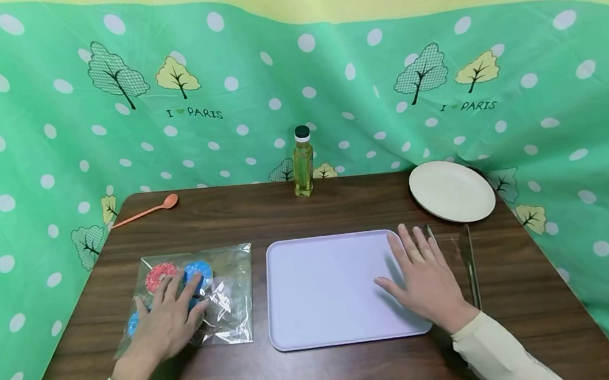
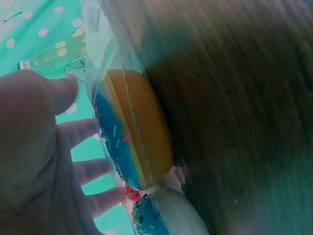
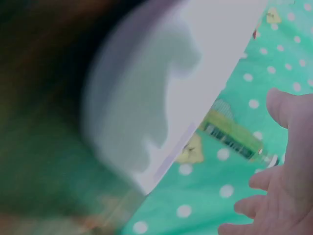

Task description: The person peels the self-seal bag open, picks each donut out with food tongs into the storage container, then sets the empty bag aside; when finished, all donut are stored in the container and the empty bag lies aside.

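A clear plastic bag lies at the left of the table with toy-like donuts inside. One is a pink-iced donut; others are blue-iced, such as a blue donut. Over the bag's left part spreads my left hand, fingertips right at the donuts. In the left wrist view, the side of a blue donut shows its tan base through the film. My right hand is held flat over the right side of a pale lavender tray, fingers straight, casting a shadow on it.
Behind the tray stands a bottle of yellow liquid with a dark cap. An orange spoon lies at the back left. A white plate sits at the back right, near a transparent container's edge partly hidden by the right hand.
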The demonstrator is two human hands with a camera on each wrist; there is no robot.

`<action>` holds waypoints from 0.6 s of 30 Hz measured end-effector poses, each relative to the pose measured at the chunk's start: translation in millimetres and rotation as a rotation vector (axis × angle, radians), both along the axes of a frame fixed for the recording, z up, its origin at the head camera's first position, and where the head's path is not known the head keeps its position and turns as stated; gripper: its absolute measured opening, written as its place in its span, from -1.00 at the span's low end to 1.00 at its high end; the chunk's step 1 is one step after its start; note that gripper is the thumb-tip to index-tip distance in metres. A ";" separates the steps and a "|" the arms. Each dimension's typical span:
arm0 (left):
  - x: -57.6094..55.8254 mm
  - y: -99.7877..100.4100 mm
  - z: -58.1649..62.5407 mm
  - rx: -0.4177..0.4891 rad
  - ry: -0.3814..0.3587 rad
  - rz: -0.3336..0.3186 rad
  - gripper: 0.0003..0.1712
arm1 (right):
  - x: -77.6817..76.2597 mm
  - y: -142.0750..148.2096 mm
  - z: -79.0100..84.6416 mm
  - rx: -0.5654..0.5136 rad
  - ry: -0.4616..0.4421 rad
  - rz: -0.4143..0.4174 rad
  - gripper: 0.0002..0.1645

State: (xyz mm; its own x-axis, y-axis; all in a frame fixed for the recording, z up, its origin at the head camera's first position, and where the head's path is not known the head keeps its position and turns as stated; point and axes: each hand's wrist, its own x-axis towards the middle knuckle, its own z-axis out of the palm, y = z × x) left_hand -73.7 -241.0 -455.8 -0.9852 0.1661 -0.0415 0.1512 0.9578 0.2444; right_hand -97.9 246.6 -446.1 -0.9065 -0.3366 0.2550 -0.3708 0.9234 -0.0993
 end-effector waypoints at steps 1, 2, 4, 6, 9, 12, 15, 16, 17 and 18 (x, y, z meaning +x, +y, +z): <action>-0.2 -0.3 -0.1 0.001 -0.006 0.002 -0.27 | -1.5 -4.1 0.8 0.007 -0.002 0.015 0.11; -0.7 -0.6 -0.2 0.002 -0.009 0.004 -0.28 | -3.1 -8.7 1.9 0.018 -0.006 0.030 0.10; -1.3 -1.6 -0.7 0.000 -0.007 0.006 -0.28 | -6.3 -19.7 4.6 0.032 -0.018 0.063 0.08; -1.7 -3.1 -1.6 -0.003 -0.002 0.011 -0.28 | -10.3 -32.7 6.5 0.060 -0.023 0.102 0.07; -2.3 -5.8 -3.6 -0.008 -0.003 0.022 -0.27 | -16.6 -55.1 7.8 0.091 -0.042 0.174 0.04; -2.9 -7.8 -5.3 -0.002 -0.018 0.029 -0.27 | -21.0 -78.9 7.3 0.121 -0.083 0.246 0.01; -4.0 -8.4 -6.0 0.015 -0.029 0.031 -0.25 | -23.1 -103.0 6.2 0.143 -0.129 0.305 -0.03; -4.5 -8.5 -5.8 0.019 -0.031 0.031 -0.25 | -23.4 -110.9 6.2 0.149 -0.142 0.322 -0.04; -4.8 -8.5 -5.5 0.021 -0.034 0.031 -0.25 | -23.8 -118.8 5.9 0.153 -0.154 0.338 -0.04; -5.2 -8.6 -5.3 0.021 -0.038 0.031 -0.25 | -24.2 -126.6 5.8 0.153 -0.167 0.353 -0.05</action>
State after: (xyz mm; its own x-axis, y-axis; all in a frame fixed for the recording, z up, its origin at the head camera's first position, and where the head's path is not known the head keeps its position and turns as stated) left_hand -78.9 -249.7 -461.0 -0.9877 0.1368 -0.0756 0.1118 0.9564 0.2696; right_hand -122.1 120.0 -440.4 -0.7532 -0.6567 0.0372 -0.6577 0.7512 -0.0561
